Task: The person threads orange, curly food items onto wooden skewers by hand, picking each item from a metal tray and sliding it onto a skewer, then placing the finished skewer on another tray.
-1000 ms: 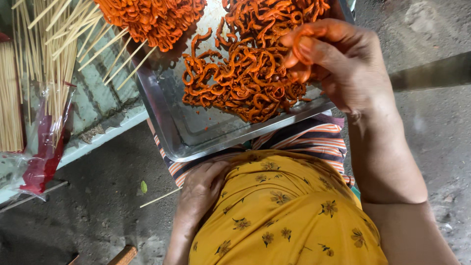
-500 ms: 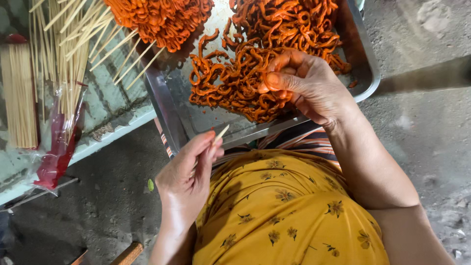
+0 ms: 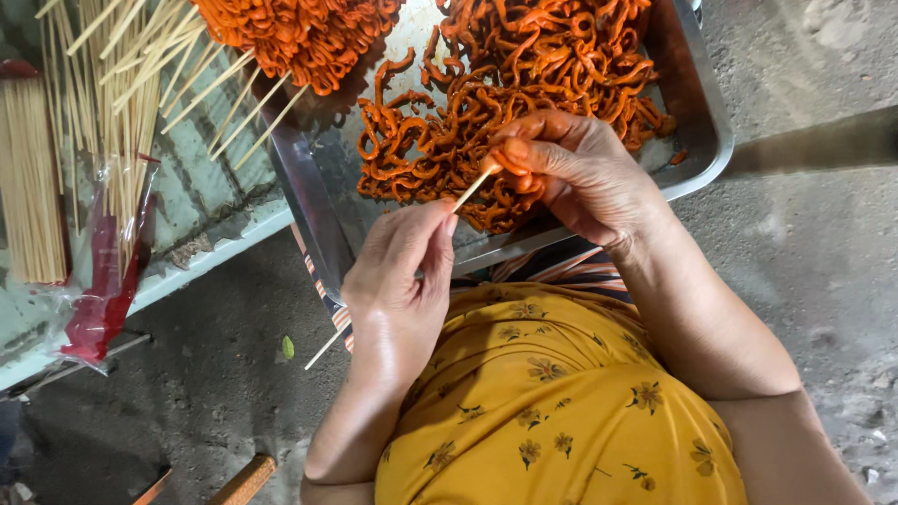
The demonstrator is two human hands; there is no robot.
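My left hand [image 3: 400, 271] pinches a thin wooden skewer [image 3: 473, 187] whose tip points up and right. My right hand [image 3: 572, 168] holds an orange curled strip [image 3: 510, 161] against the skewer's tip, just above the metal tray [image 3: 703, 140]. The tray rests on my lap and holds a loose heap of orange strips [image 3: 524, 65]. At its upper left lies a pile of finished skewers loaded with orange strips [image 3: 290, 37], sticks pointing down left. My yellow flowered garment [image 3: 552, 402] fills the lower middle.
Loose bare skewers [image 3: 122, 84] lie on a pale green board [image 3: 201, 201] at left, with a tidy bundle of sticks [image 3: 28, 178] and a red plastic bag [image 3: 108, 290]. Grey concrete ground [image 3: 814, 262] lies right and below. A stray stick [image 3: 324, 350] lies by my knee.
My left hand rose from my lap with a skewer and met my right hand. My right hand lifted an orange strip from the heap and brought it onto the skewer's tip.
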